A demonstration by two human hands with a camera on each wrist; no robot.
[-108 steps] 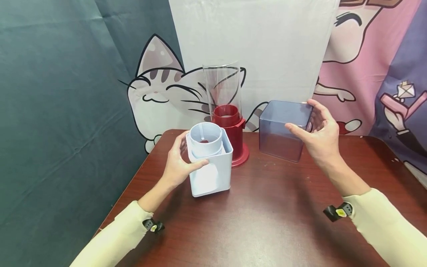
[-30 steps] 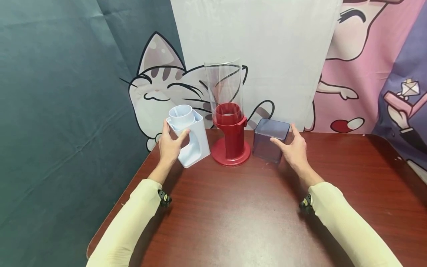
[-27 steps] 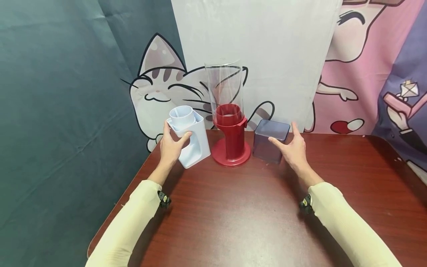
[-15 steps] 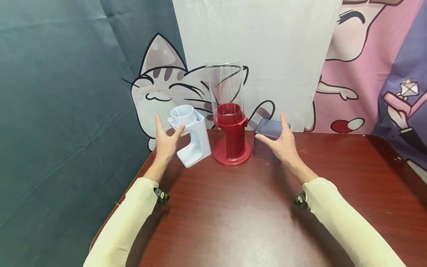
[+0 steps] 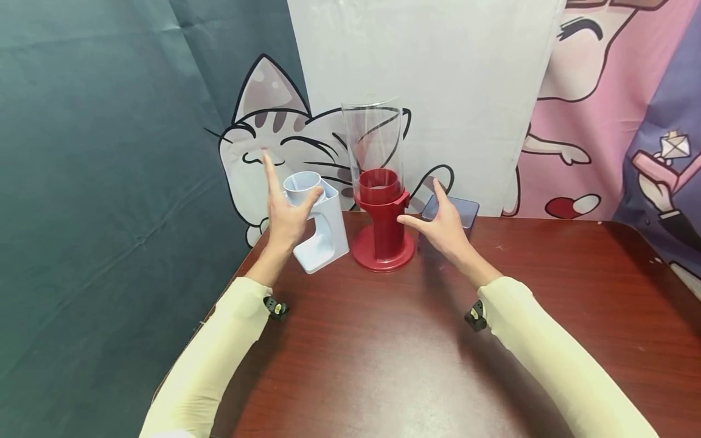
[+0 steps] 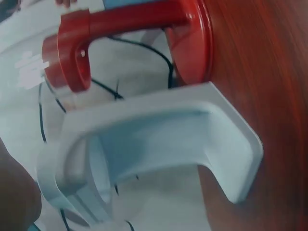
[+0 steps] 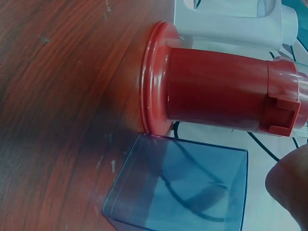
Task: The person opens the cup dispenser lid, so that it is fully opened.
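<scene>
My left hand (image 5: 287, 222) is raised in front of the white plastic stand (image 5: 335, 228), thumb and forefinger spread, gripping nothing. This stand has a round collar on top and a cut-out front; it also fills the left wrist view. To its right is a red stand (image 5: 387, 234) with a round base, bearing an upright clear tube (image 5: 372, 137). My right hand (image 5: 446, 228) is open with thumb and fingers apart, its thumb overlapping the red stand in the head view. Behind that hand a smoky-blue transparent box (image 5: 465, 210) sits on the table, partly hidden; the right wrist view shows it beside the red base.
All three items stand in a row along the far edge of the brown wooden table (image 5: 372, 353). Just behind hangs a cloth backdrop (image 5: 465, 73) with cartoon cats, and a dark green curtain (image 5: 109, 213) borders the left side.
The white stand and the transparent box, earlier held in my hands, now stand on either side of the red stand, released. My right hand has shifted left, towards the red stand; the left has risen.
</scene>
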